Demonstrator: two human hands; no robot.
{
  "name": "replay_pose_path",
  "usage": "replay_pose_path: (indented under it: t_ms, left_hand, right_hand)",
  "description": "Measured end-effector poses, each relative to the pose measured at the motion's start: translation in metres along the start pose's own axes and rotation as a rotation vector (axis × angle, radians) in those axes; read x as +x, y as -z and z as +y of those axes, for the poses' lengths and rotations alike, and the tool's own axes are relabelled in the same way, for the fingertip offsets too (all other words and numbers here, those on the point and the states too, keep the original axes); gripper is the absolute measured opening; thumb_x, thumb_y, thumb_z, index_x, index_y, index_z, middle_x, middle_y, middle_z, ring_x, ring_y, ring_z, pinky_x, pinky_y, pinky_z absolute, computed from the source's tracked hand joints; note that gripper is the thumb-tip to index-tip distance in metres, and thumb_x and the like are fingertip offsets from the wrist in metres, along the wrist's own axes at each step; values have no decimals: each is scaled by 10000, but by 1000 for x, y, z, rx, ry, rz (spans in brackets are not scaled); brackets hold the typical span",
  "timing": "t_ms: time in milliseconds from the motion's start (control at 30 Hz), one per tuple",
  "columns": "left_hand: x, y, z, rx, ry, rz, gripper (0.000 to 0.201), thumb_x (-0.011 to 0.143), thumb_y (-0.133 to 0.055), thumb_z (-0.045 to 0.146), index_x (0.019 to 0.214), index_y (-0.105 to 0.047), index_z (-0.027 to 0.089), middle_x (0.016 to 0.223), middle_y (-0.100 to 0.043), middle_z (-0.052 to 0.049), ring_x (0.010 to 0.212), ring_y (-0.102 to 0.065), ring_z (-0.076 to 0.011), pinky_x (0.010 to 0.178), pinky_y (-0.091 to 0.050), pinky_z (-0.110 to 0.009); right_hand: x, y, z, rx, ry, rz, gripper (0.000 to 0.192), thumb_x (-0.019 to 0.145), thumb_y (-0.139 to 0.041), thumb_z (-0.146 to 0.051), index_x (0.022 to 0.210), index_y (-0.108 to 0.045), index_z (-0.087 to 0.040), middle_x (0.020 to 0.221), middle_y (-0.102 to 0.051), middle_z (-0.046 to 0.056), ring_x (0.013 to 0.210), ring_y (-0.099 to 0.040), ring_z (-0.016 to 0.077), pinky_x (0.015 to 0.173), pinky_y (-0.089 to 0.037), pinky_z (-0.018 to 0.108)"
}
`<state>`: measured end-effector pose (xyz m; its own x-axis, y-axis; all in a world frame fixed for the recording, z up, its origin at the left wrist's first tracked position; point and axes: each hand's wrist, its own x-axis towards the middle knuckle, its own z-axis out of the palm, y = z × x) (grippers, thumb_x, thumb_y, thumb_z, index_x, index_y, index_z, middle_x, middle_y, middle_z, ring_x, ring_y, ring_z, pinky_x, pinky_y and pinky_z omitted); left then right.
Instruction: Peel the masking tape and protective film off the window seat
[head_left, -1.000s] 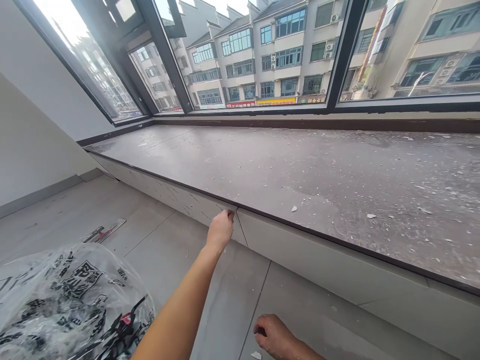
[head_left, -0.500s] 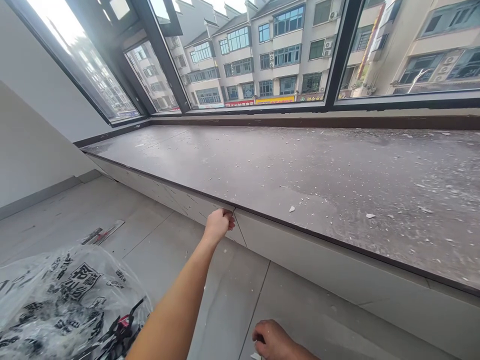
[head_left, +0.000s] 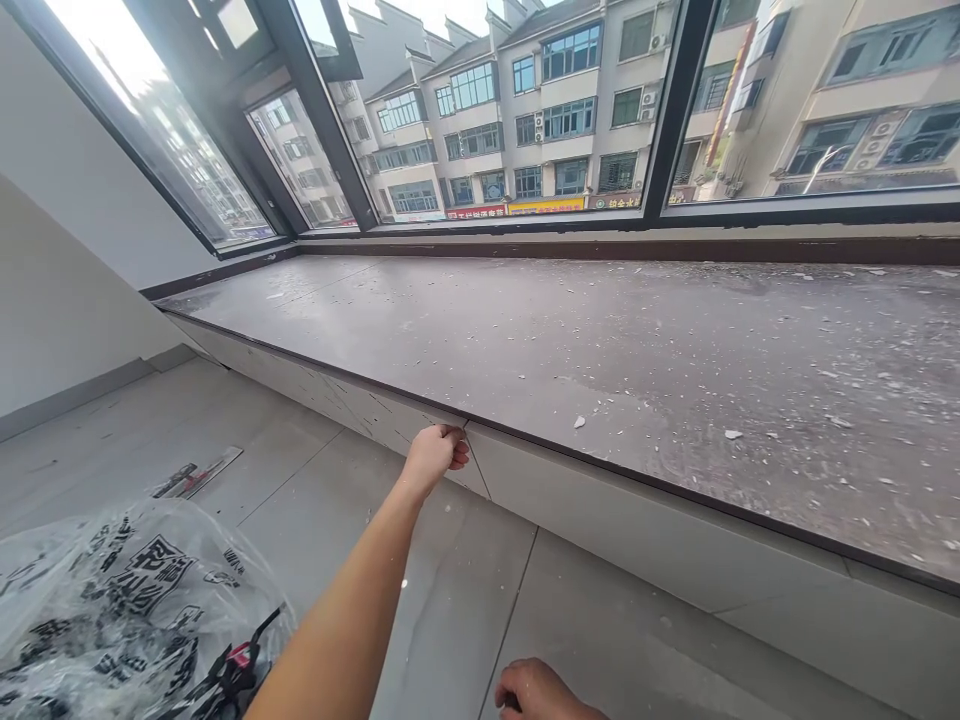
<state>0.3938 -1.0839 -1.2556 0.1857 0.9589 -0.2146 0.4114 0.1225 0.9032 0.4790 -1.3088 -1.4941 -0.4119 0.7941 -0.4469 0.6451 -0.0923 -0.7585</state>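
Note:
My left hand (head_left: 435,455) reaches to the pale front panel (head_left: 585,490) under the window ledge, beside a vertical joint in it. Its fingers are curled and pressed together just below the dark ledge edge; whatever they pinch is hidden or too small to name. At the bottom of the view, my right hand (head_left: 541,690) hangs low over the floor tiles, fingers bent inward and partly cut off by the frame. What lies inside its grip I cannot make out.
White flakes and dust litter the grey ledge top (head_left: 487,320), mostly toward the right. A clear printed plastic bag (head_left: 142,610) and a dark strap with a red part (head_left: 238,655) lie lower left. A flat blade tool (head_left: 199,472) rests beyond them. Dark-framed windows (head_left: 360,160) line the back.
The view has shifted slightly, so both hands appear a little further left. My left hand stays at the panel joint. A pale bit below my right hand's fingers is no longer visible.

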Motion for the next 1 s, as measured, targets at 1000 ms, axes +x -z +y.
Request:
replay_pose_path:
  t_ms: [1000]
  left_hand:
    - [4, -5, -18, -86, -41, 120, 279, 643, -498, 358, 788, -589, 138, 650, -581, -16, 509, -518, -98, 536, -451, -244]
  right_hand:
    - [12, -10, 5, -109, 13, -111, 338, 705, -549, -162, 1022, -658, -201, 1011, -647, 55, 917, -590, 172, 767, -416, 187]
